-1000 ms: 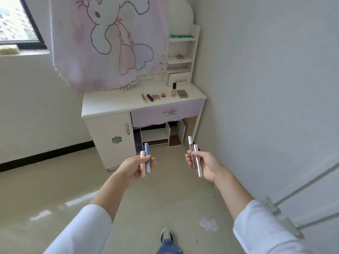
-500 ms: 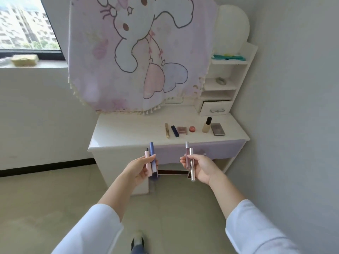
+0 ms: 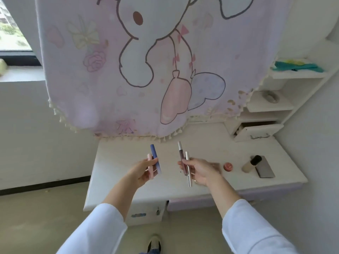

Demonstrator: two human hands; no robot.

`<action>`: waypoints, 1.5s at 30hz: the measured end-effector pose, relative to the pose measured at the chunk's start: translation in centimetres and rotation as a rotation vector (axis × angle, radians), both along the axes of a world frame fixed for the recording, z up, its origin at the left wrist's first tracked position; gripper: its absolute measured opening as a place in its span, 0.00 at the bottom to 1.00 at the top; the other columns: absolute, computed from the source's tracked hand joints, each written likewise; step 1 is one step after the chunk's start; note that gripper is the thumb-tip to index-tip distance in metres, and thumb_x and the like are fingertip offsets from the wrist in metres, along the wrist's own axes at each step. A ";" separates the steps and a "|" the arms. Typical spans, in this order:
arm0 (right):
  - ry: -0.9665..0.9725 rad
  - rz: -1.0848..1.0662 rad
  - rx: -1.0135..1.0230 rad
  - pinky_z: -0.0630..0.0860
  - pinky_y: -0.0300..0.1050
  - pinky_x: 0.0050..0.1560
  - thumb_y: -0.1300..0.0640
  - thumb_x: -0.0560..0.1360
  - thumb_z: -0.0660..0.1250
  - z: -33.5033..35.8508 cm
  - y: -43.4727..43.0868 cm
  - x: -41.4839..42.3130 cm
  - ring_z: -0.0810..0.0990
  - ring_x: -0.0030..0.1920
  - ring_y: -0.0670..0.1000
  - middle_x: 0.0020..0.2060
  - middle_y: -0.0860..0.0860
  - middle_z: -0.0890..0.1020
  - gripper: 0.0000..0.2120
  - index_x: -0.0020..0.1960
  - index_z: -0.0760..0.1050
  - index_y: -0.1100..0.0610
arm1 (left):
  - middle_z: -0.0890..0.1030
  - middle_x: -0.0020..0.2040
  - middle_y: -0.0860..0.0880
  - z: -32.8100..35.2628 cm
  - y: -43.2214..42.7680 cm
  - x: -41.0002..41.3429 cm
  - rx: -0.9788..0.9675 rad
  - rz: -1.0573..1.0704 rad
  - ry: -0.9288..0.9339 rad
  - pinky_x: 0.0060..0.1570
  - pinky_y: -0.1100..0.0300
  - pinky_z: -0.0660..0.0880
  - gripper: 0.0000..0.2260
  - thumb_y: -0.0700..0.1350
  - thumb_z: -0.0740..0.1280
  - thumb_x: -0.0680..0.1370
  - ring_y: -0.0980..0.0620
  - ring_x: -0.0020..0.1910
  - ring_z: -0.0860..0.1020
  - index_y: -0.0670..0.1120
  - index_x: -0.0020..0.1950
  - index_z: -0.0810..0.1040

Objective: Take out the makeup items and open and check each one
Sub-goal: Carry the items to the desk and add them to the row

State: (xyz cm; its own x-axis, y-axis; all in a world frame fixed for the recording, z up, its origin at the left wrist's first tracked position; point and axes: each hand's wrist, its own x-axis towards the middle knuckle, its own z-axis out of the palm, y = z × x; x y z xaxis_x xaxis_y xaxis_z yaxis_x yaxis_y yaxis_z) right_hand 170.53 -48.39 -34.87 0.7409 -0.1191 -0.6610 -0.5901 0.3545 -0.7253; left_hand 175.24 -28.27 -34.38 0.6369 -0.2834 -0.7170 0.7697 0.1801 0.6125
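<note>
meanwhile left hand [image 3: 142, 171] fingers curl round a pink tube [image 3: 150, 166] and blue tube [image 3: 155, 158]; right hand [image 3: 200, 171] pinches a silver tube [image 3: 188, 167] and clear tube [image 3: 181, 154] above the desk [image 3: 128, 158].

A blue tube [image 3: 155, 160] and a shorter pink tube [image 3: 150, 165] stand upright side by side, capped. A clear plum-tinted tube [image 3: 182, 157] and a silver tube [image 3: 188, 168] also stand upright together. On the surface [image 3: 128, 162] lie a small red pot [image 3: 228, 166], a beige black-capped bottle [image 3: 250, 163] and a grey compact [image 3: 265, 168].
</note>
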 end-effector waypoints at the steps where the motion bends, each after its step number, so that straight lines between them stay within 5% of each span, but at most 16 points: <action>1: 0.018 0.000 -0.005 0.73 0.40 0.35 0.65 0.77 0.65 -0.5 0.1 1.3 0.79 0.36 0.48 0.39 0.53 0.83 0.02 0.48 0.76 0.61 | 0.77 0.44 0.44 -0.3 0.1 1.3 0.013 0.005 0.014 0.28 0.62 0.78 0.11 0.37 0.68 0.76 0.49 0.41 0.78 0.39 0.57 0.75; 3: 0.058 0.015 -0.011 0.71 0.40 0.34 0.66 0.76 0.65 -1.9 0.3 3.2 0.77 0.35 0.48 0.40 0.54 0.82 0.03 0.46 0.77 0.61 | 0.78 0.44 0.44 -1.3 0.3 3.3 0.047 0.023 0.040 0.27 0.62 0.78 0.11 0.36 0.69 0.75 0.48 0.41 0.78 0.39 0.56 0.76; 8: 0.189 0.029 -0.011 0.69 0.40 0.32 0.69 0.76 0.63 -5.1 1.6 5.9 0.76 0.34 0.50 0.35 0.55 0.78 0.06 0.42 0.75 0.62 | 0.81 0.43 0.42 -5.3 0.7 5.5 0.182 0.052 0.054 0.45 0.55 0.77 0.11 0.35 0.71 0.73 0.46 0.42 0.80 0.37 0.55 0.78; 12: 0.304 0.055 -0.145 0.70 0.43 0.30 0.70 0.73 0.67 -7.1 2.3 7.1 0.75 0.32 0.54 0.33 0.58 0.77 0.06 0.38 0.77 0.64 | 0.79 0.38 0.42 -7.2 0.3 5.8 0.343 0.042 0.058 0.43 0.57 0.78 0.02 0.34 0.71 0.72 0.46 0.37 0.77 0.39 0.43 0.81; 15: 0.319 0.123 -0.381 0.72 0.49 0.38 0.66 0.66 0.73 -8.5 2.9 7.8 0.77 0.36 0.55 0.33 0.59 0.79 0.03 0.36 0.80 0.65 | 0.77 0.31 0.45 -8.4 -0.2 6.3 0.426 0.058 0.012 0.38 0.59 0.76 0.03 0.34 0.71 0.71 0.49 0.30 0.74 0.40 0.37 0.81; 18: 0.309 0.191 -0.523 0.75 0.49 0.35 0.64 0.63 0.75 -8.3 3.8 7.7 0.76 0.32 0.54 0.29 0.55 0.77 0.07 0.30 0.78 0.60 | 0.74 0.22 0.52 -9.1 -0.5 6.5 0.533 -0.004 -0.066 0.37 0.58 0.71 0.06 0.36 0.71 0.70 0.49 0.28 0.71 0.42 0.32 0.79; 21: 0.314 0.213 -0.568 0.69 0.35 0.23 0.64 0.65 0.75 -8.2 3.9 7.8 0.75 0.29 0.49 0.33 0.55 0.79 0.05 0.40 0.80 0.63 | 0.77 0.27 0.47 -9.9 -1.0 6.3 0.591 -0.052 -0.102 0.40 0.55 0.73 0.04 0.37 0.72 0.69 0.48 0.31 0.73 0.42 0.34 0.81; 26: 0.306 0.258 -0.658 0.80 0.48 0.42 0.62 0.64 0.76 -8.9 4.1 8.0 0.81 0.39 0.55 0.38 0.55 0.82 0.10 0.35 0.74 0.58 | 0.76 0.29 0.45 -10.2 -1.8 5.8 0.696 -0.127 -0.231 0.33 0.59 0.65 0.05 0.39 0.71 0.70 0.49 0.29 0.70 0.38 0.36 0.80; 33: 0.257 0.168 -0.579 0.64 0.40 0.32 0.58 0.72 0.67 -8.4 2.6 7.9 0.69 0.31 0.49 0.30 0.50 0.72 0.09 0.35 0.70 0.57 | 0.72 0.31 0.48 -10.1 -0.4 5.7 0.644 -0.024 -0.216 0.37 0.58 0.67 0.11 0.44 0.73 0.70 0.50 0.32 0.68 0.47 0.31 0.73; 37: 0.234 0.236 -0.760 0.61 0.41 0.30 0.62 0.75 0.59 -8.3 1.3 7.8 0.66 0.29 0.50 0.32 0.49 0.67 0.09 0.36 0.67 0.61 | 0.76 0.33 0.46 -9.9 1.2 6.1 0.771 -0.015 -0.279 0.36 0.58 0.68 0.08 0.45 0.71 0.73 0.47 0.33 0.72 0.47 0.35 0.76; 41: 0.199 0.397 -0.928 0.62 0.39 0.27 0.64 0.74 0.61 -8.8 1.4 7.8 0.70 0.33 0.50 0.37 0.52 0.74 0.01 0.44 0.69 0.60 | 0.76 0.35 0.47 -9.4 1.2 6.3 0.933 -0.111 -0.329 0.33 0.59 0.66 0.06 0.44 0.70 0.73 0.47 0.36 0.74 0.44 0.41 0.75; 45: 0.164 0.479 -1.026 0.62 0.38 0.29 0.63 0.75 0.62 -8.8 1.7 7.8 0.73 0.41 0.51 0.46 0.55 0.79 0.08 0.53 0.72 0.61 | 0.80 0.47 0.46 -9.9 1.3 6.1 0.977 -0.187 -0.345 0.37 0.59 0.68 0.13 0.46 0.70 0.73 0.46 0.43 0.77 0.46 0.56 0.75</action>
State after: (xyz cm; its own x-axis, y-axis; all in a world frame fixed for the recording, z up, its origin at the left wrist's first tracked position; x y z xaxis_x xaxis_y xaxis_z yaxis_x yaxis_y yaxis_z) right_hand 178.36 -46.67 -43.64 0.7694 -0.3870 -0.5082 -0.6192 -0.6471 -0.4448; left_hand 181.35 -27.00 -44.24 0.8558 0.2047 -0.4750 0.4902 -0.6139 0.6187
